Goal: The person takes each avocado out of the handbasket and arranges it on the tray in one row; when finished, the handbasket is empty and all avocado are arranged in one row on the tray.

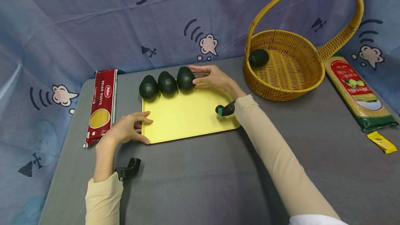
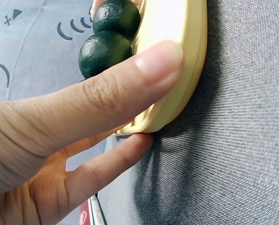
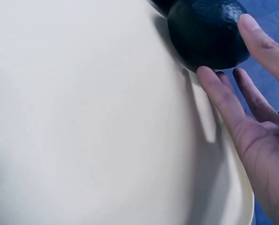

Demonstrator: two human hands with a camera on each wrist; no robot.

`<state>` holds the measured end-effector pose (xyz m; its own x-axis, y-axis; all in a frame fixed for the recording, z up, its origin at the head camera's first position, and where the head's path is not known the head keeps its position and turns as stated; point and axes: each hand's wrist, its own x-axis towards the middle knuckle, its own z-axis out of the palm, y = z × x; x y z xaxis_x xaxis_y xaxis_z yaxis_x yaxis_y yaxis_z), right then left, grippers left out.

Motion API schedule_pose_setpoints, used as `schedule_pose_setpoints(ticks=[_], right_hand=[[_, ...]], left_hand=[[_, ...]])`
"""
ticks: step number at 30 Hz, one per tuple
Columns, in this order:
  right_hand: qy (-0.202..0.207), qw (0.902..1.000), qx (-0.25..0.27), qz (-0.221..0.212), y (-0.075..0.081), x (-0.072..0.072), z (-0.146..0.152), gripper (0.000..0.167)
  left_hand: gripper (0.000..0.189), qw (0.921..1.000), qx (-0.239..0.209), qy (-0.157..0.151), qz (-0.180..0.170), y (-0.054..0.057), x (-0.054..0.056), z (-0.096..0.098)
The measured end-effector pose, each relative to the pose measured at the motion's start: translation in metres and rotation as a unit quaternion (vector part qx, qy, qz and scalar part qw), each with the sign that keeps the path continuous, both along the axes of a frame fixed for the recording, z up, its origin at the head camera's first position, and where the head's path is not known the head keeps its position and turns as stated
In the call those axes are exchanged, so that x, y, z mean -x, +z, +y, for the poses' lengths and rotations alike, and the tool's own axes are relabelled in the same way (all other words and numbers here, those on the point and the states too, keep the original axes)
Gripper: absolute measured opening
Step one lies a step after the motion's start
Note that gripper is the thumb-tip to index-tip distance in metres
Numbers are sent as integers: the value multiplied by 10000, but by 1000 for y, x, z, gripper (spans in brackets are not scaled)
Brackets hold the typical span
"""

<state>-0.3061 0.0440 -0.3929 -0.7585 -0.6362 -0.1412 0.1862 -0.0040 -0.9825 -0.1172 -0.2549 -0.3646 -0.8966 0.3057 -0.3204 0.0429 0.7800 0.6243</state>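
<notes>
Three dark green avocados stand in a row along the back of a yellow tray (image 1: 190,114): the left avocado (image 1: 148,88), the middle avocado (image 1: 167,83) and the right avocado (image 1: 185,79). My right hand (image 1: 215,77) has its extended fingertips at the right avocado's right side, spread around it in the right wrist view, where that avocado (image 3: 207,35) shows close up. At the tray's front left corner rests my left hand (image 1: 125,129), its fingers spread and fairly straight. In the left wrist view the thumb (image 2: 160,61) overlaps the tray while a finger touches the corner.
A woven basket (image 1: 282,94) with a tall handle stands back right, one avocado (image 1: 259,58) inside. Beside it lie a spaghetti pack (image 1: 359,93) and a small yellow packet (image 1: 382,142). A red pasta pack (image 1: 102,103) lies left of the tray. Patterned cloth (image 1: 175,16) hangs behind.
</notes>
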Motion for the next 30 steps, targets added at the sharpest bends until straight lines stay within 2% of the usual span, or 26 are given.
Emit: schedule_pose_setpoints(ticks=[8, 12, 18, 21, 24, 27, 30], right_hand=[[-278, 9992, -57, 283, 9, -10, 21, 60], [-314, 9978, -139, 559, 18, -24, 41, 60], [-210, 9946, -206, 996, 38, -51, 85, 60], [-218, 9939, 39, 1083, 50, -60, 113, 60], [-201, 9929, 581, 1018, 59, -65, 142, 57], [-235, 9897, 1066, 927, 66, -66, 169, 52], [-390, 9890, 1120, 885, 72, -62, 191, 50]], left_hand=[[65, 10000, 4, -59, 78, 2, -1, 2], [65, 9999, -14, -73, 92, 2, -3, 2], [65, 10000, -50, -19, 37, 1, -4, 1], [65, 10000, -59, -3, 47, 1, -4, 1], [65, 9999, -78, -20, 83, 1, -4, 0], [65, 9999, -107, -47, 108, 2, -4, 1], [65, 9998, -107, -82, 138, 2, -4, 2]])
